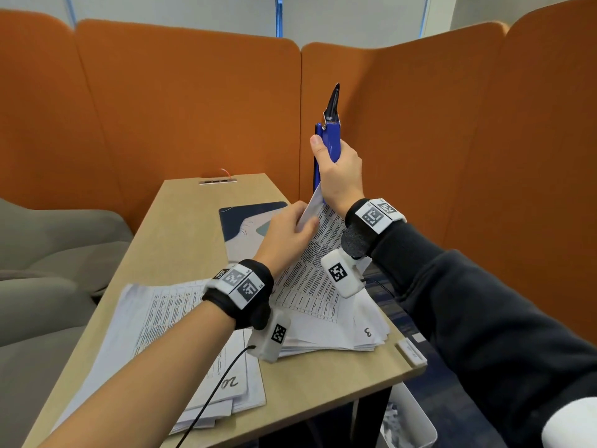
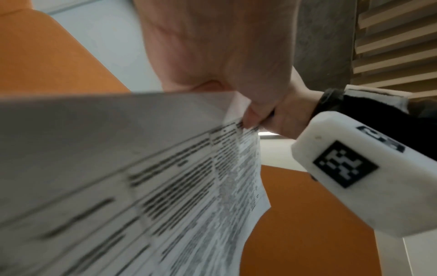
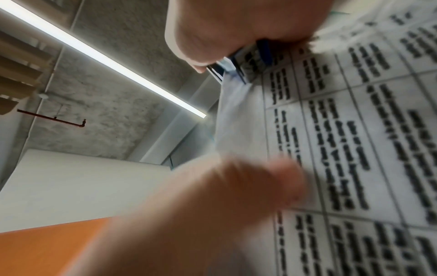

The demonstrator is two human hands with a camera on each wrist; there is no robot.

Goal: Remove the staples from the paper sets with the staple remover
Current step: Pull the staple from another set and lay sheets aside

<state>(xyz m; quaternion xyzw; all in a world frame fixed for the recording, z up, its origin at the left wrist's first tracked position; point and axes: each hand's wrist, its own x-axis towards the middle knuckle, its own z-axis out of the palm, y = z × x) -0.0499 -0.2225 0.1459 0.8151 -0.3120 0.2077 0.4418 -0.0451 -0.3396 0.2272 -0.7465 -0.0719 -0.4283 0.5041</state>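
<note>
My right hand (image 1: 336, 169) grips the blue staple remover (image 1: 325, 140) upright above the table, its metal tip (image 1: 333, 103) pointing up. The same hand's lower fingers seem to hold the top corner of a printed paper set (image 1: 311, 276), lifted off the pile. My left hand (image 1: 300, 223) pinches the raised front sheet near that corner. In the left wrist view, the left hand (image 2: 212, 46) holds the paper (image 2: 141, 168) beside the right hand (image 2: 283, 115). The right wrist view shows the remover (image 3: 248, 56) under the right hand (image 3: 236, 24), against the printed sheet (image 3: 354, 130).
More paper sets lie on the wooden table (image 1: 181, 227): one pile at the front left (image 1: 168, 318), another under the lifted set (image 1: 365, 337). A patterned mat (image 1: 242, 221) lies behind. Orange partitions (image 1: 193, 108) enclose the table. A white bin (image 1: 410, 421) stands below the right edge.
</note>
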